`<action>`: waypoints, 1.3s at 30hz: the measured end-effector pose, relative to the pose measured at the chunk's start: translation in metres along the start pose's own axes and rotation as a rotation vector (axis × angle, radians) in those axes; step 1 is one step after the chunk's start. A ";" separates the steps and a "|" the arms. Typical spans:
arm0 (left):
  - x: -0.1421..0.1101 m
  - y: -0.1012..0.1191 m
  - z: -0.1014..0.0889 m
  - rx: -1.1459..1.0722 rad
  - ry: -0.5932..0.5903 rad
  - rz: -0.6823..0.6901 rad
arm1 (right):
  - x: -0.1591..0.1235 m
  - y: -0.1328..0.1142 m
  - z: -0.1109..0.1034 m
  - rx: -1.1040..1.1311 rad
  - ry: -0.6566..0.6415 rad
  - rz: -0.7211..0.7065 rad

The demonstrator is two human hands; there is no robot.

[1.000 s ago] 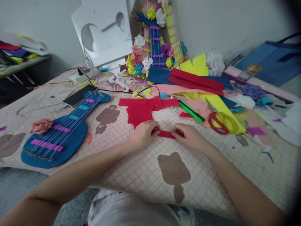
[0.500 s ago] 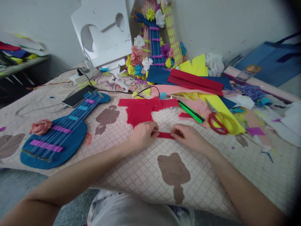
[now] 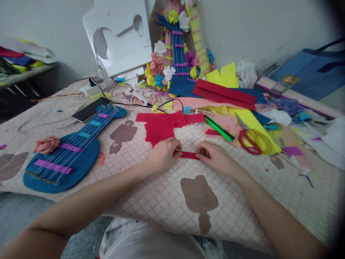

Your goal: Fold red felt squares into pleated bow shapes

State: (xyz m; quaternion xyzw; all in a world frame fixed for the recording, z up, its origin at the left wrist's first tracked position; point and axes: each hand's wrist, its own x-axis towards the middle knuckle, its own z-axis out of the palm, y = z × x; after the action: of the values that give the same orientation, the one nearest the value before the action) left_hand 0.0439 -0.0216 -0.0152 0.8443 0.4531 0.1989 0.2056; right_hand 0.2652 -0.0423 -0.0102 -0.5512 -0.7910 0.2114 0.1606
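Note:
A narrow red felt strip lies on the quilted pink cover between my two hands. My left hand pinches its left end with curled fingers. My right hand pinches its right end the same way. Just beyond the strip lies a larger cut piece of red felt. Both forearms reach in from the bottom of the view.
A blue felt guitar with a pink rose lies at left, a phone by its neck. A green craft knife, red scissors, a glue gun and heaped felt sheets lie behind. Decorated guitars lean on the wall.
My hands have drawn slightly closer along the red strip, so less of it shows between them. Nothing else has moved.

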 end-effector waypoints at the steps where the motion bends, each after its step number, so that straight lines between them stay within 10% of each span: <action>1: 0.000 0.000 0.000 -0.009 -0.001 -0.005 | 0.000 0.000 0.000 0.001 0.003 -0.008; 15: -0.004 0.006 -0.006 -0.464 0.081 0.017 | -0.005 -0.025 -0.001 0.135 0.233 -0.142; 39: -0.002 0.007 -0.012 -0.526 0.137 -0.030 | -0.005 -0.031 0.007 0.353 0.204 -0.042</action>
State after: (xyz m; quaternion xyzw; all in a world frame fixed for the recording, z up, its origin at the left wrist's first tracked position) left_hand 0.0408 -0.0248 -0.0019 0.7396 0.4110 0.3636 0.3896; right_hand 0.2387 -0.0575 -0.0003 -0.5166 -0.7325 0.2863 0.3385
